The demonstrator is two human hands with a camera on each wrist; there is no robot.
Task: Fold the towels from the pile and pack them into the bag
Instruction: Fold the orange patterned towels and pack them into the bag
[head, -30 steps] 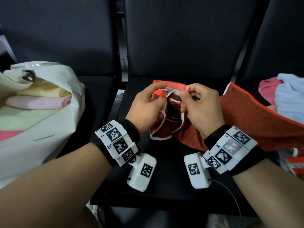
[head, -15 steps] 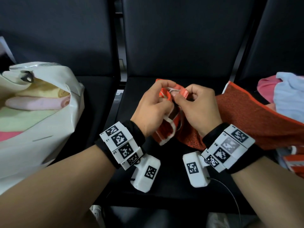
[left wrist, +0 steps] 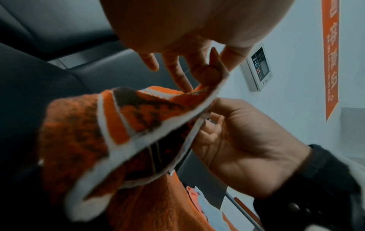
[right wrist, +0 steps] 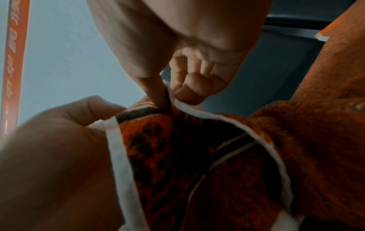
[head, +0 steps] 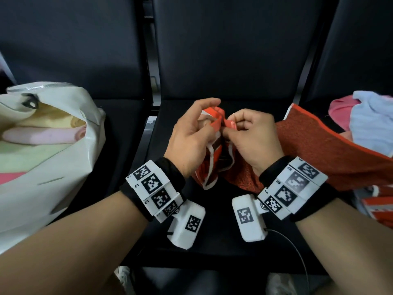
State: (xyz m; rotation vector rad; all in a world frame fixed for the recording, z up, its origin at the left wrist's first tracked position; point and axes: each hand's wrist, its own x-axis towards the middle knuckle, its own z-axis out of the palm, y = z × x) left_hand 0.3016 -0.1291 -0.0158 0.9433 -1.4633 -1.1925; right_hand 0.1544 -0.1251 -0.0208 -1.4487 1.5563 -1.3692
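Observation:
An orange towel (head: pixel 314 150) with white edging and dark stripes hangs above the middle black seat (head: pixel 212 235), trailing right toward the pile. My left hand (head: pixel 191 135) pinches its white-edged corner (left wrist: pixel 207 90) between thumb and fingers. Close beside it, my right hand (head: pixel 248 133) pinches the neighbouring edge (right wrist: pixel 177 101) between thumb and forefinger. The two hands almost touch. A white bag (head: pixel 55 158) stands open on the left seat with folded pink, yellow and green towels inside. The pile of towels (head: pixel 365 124), pink and light blue, lies on the right seat.
Dark seat backs (head: pixel 223 43) rise behind all three seats. A thin cable (head: pixel 297 256) runs from the right wrist camera over the seat's front edge. Another orange and white cloth (head: pixel 380 201) lies at the right edge.
Both hands have drawn closer together, bunching the towel's corner between them. The left hand's fingers have lifted and spread a little, and the towel's hanging fold has narrowed.

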